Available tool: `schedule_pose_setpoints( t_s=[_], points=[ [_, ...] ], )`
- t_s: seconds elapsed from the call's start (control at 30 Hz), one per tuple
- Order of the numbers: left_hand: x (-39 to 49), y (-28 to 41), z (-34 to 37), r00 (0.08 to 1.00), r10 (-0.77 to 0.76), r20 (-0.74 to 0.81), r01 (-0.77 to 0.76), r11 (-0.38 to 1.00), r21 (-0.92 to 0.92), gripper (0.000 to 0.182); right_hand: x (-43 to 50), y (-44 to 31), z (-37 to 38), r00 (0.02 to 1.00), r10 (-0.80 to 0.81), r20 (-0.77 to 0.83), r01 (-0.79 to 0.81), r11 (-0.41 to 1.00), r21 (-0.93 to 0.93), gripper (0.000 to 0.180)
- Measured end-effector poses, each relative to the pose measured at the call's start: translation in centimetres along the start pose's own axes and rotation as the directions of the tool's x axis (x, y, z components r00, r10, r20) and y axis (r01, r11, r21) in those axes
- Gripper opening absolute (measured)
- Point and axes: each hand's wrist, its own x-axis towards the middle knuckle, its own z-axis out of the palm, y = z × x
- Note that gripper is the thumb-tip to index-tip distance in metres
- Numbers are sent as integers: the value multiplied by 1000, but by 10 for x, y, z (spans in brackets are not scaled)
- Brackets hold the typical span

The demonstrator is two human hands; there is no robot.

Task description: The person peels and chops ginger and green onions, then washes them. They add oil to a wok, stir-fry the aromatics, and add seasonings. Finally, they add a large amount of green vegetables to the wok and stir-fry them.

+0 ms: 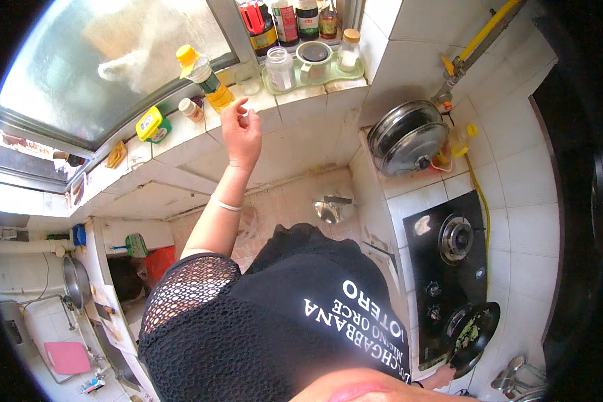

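Observation:
My left hand (240,131), with a pale band on the wrist, is raised at the window ledge, its fingers loosely curled and nothing visible between them. Just behind the fingertips stands a yellow-capped plastic bottle of yellow oil (218,94); whether they touch it I cannot tell. At the lower right, my right hand (439,378) closes around a handle at the rim of a black wok (488,321); whether it belongs to the wok or to a utensil is unclear. Chopped green food (466,335) lies in the wok, on the front burner area of the black gas hob (426,281).
On the tiled ledge are a green tray (301,84) with jars, a small white-capped bottle (191,110) and a yellow-lidded tub (153,124). Sauce bottles (307,20) stand behind. Stacked pans (407,138) sit beyond the free burner (456,239). A pink board (67,358) is at lower left.

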Motion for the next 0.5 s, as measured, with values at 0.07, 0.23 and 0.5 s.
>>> schedule_pose_setpoints(
  t_s=[0.07, 0.23, 0.5],
  points=[
    [7, -1, -7, 1000, -1, -17, 1, 1000, -9, 28, -6, -27, -30, 938, -236, -253, 240, 971, -16, 43],
    [-2, 4, -26, 997, 77, 17, -78, 996, 31, 31, -98, -227, -111, 641, -615, -459, 630, 80, 772, 25],
    [-63, -14, -145, 999, 18, -36, -5, 945, 328, 33, -503, -483, -317, -410, -585, -700, 103, -792, 601, 27]
  ],
)
